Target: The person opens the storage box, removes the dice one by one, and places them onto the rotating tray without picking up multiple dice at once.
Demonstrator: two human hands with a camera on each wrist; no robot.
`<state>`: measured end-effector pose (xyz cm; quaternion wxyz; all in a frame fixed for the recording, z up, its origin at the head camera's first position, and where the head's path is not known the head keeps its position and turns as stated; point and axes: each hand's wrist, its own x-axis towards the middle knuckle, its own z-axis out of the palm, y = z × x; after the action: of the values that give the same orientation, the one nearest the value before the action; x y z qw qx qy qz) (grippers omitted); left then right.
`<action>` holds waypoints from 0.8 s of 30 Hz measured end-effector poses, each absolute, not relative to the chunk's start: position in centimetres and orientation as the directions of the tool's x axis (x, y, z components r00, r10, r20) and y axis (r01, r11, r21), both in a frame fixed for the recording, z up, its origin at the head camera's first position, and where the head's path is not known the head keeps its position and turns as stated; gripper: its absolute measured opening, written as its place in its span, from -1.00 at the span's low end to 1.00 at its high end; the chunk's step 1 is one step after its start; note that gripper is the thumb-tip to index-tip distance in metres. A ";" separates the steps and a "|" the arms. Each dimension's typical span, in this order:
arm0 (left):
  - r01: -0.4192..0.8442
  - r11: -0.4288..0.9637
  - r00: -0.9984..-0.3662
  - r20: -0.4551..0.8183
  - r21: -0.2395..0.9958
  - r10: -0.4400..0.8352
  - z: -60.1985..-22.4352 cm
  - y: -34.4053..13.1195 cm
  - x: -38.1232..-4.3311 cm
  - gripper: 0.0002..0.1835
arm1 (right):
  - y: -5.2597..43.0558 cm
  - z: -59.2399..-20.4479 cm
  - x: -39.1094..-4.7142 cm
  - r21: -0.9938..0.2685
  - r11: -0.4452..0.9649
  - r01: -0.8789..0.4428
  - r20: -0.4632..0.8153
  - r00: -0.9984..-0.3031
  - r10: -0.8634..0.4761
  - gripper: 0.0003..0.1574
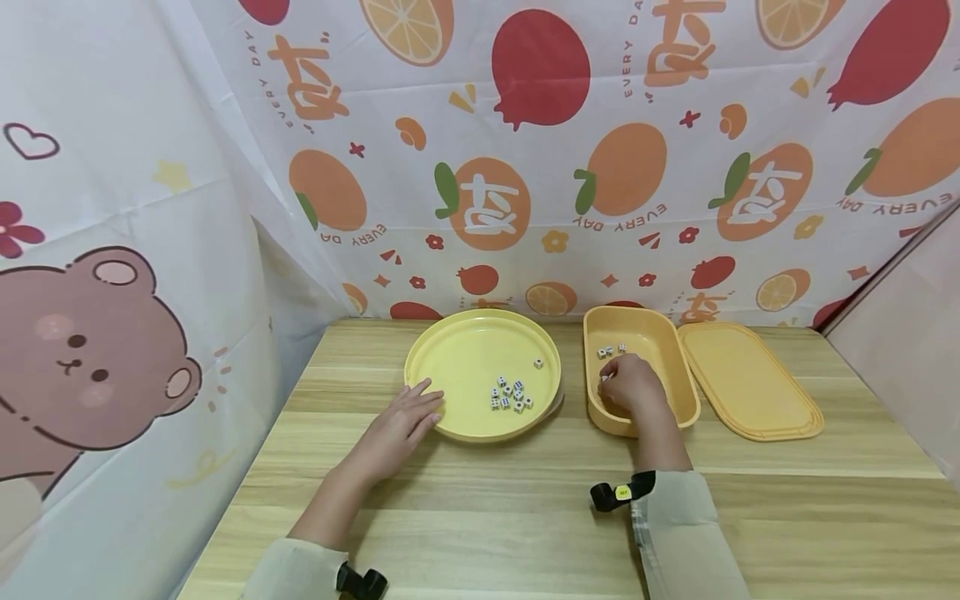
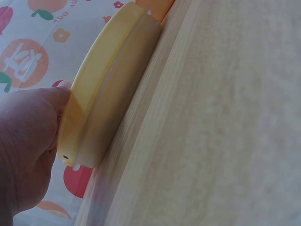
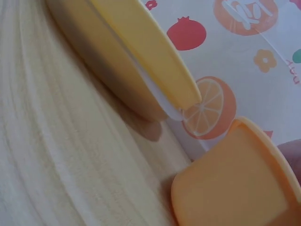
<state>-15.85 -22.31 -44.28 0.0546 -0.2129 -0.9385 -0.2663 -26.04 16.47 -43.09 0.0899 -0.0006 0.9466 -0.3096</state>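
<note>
A round yellow tray [image 1: 457, 358] carries several small white dice [image 1: 518, 386] grouped right of its middle, with a lone die [image 1: 538, 363] nearer the right rim. My left hand [image 1: 401, 427] rests on the tray's near-left rim, its fingers fairly straight; the left wrist view shows that hand [image 2: 28, 136] against the tray's side. Inside an orange rectangular box [image 1: 692, 404], my right hand [image 1: 633, 385] reaches down with bent fingers and pinches a die [image 1: 604, 378], mostly covered by the fingertips. Several other dice [image 1: 602, 353] lie farther back in the box.
An orange lid [image 1: 750, 379] lies flat to the right of the box. The wooden table [image 1: 510, 517] extends toward me. A fruit-print cloth [image 1: 555, 200] hangs behind, and a bear-print cloth [image 1: 90, 350] hangs at the left.
</note>
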 end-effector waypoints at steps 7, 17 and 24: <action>0.431 0.763 -0.903 0.224 0.482 0.368 -44.3 -22.3 -15.8 -0.60 | 16.1 -42.0 -25.8 -0.655 0.754 -0.049 0.026 -0.999 -0.042 -0.75; 0.437 0.761 -0.899 0.230 0.479 0.372 -44.5 -22.3 -15.7 -0.60 | 11.9 -40.7 -24.7 -0.773 0.589 -0.236 0.223 -0.970 -0.095 -0.69; 0.436 0.759 -0.900 0.231 0.483 0.370 -44.3 -22.3 -15.7 -0.59 | 7.0 -41.6 -23.5 -0.788 0.504 -0.354 0.287 -0.935 -0.208 -0.67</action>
<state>-15.74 -22.32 -44.31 0.0609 -0.2154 -0.9359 -0.2719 -23.52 7.02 -41.64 -0.0773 -0.1628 0.8638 -0.4706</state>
